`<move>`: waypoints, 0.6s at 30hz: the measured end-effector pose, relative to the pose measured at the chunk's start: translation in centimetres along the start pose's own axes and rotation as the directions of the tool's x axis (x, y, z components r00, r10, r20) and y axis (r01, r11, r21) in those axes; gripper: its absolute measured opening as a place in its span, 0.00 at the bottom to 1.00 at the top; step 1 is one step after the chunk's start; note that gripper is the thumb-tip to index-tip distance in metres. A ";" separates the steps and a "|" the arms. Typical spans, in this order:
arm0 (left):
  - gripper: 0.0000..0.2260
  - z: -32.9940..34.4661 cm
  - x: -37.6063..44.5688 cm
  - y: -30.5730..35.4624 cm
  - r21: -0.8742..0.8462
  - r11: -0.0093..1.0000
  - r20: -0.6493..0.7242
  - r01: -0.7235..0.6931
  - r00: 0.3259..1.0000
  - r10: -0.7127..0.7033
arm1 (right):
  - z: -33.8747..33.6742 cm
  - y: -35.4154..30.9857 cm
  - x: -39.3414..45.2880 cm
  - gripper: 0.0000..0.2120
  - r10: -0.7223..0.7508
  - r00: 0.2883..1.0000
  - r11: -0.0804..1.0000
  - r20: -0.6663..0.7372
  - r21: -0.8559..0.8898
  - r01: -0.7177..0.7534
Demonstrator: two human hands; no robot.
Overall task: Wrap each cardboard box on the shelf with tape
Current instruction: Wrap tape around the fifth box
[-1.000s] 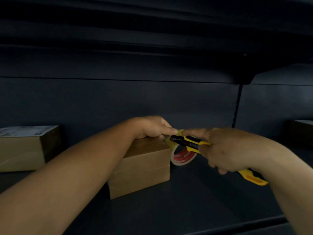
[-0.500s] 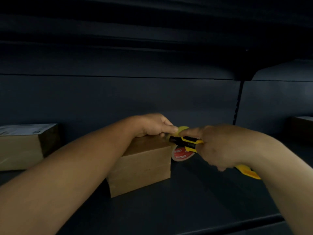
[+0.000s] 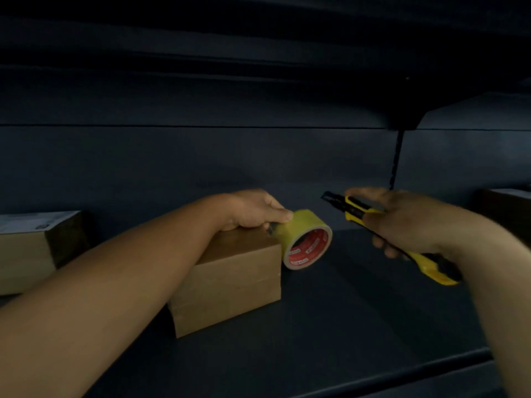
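Observation:
A small brown cardboard box point(image 3: 230, 280) stands in the middle of the dark shelf point(image 3: 359, 326). My left hand point(image 3: 255, 211) rests on the box's top far edge and holds a roll of clear tape point(image 3: 307, 242) with a red core, which hangs off the box's right upper corner. My right hand point(image 3: 402, 222) grips a yellow and black utility knife point(image 3: 359, 211), its tip pointing left, a short gap away from the roll.
A second cardboard box point(image 3: 31, 251) with a white label on top sits at the left edge of the shelf. A third box point(image 3: 505, 208) is half in view at the far right. A slotted upright point(image 3: 396, 159) runs down the back panel.
My right hand has pulled the knife away from the tape roll, up and to the right. The roll is now in full view. My left hand has stayed on the box.

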State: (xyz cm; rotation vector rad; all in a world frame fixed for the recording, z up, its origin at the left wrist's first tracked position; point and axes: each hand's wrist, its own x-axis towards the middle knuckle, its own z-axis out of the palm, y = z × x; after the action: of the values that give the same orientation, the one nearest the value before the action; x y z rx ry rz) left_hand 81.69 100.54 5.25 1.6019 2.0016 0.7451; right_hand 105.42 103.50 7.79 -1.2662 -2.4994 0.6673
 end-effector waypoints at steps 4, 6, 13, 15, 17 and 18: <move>0.14 -0.1 0.0 -0.2 0.039 0.999 -0.011 -0.009 1.000 0.010 | 2.9 1.7 3.3 0.30 0.024 0.999 0.980 0.048 -0.200 -0.014; 0.13 -0.1 0.0 -0.3 0.021 1.000 -0.004 -0.007 1.000 0.007 | 4.2 2.4 4.6 0.32 0.049 0.994 0.957 0.099 -0.289 -0.018; 0.13 -0.1 0.1 -0.3 0.018 1.000 0.006 0.006 1.000 -0.006 | 6.2 3.8 6.4 0.35 0.189 0.965 0.863 0.184 -0.500 -0.074; 0.13 -0.1 0.0 -0.1 0.015 1.000 0.006 0.010 1.000 -0.010 | 6.3 4.0 6.6 0.33 0.208 0.962 0.864 0.178 -0.494 -0.096; 0.13 -0.1 -0.1 -0.1 0.015 1.000 0.012 0.007 1.000 -0.007 | 5.8 3.7 6.3 0.29 0.160 0.980 0.891 0.115 -0.444 -0.094; 0.13 -0.1 -0.1 -0.1 0.017 1.000 0.013 0.006 1.000 -0.006 | 5.4 3.3 6.1 0.26 0.095 0.994 0.918 0.052 -0.391 -0.068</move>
State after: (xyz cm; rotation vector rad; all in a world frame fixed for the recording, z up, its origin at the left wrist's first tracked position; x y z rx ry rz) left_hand 81.57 100.37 5.30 1.6058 2.0081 0.7152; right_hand 101.86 108.61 1.55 -1.5072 -2.7429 0.2360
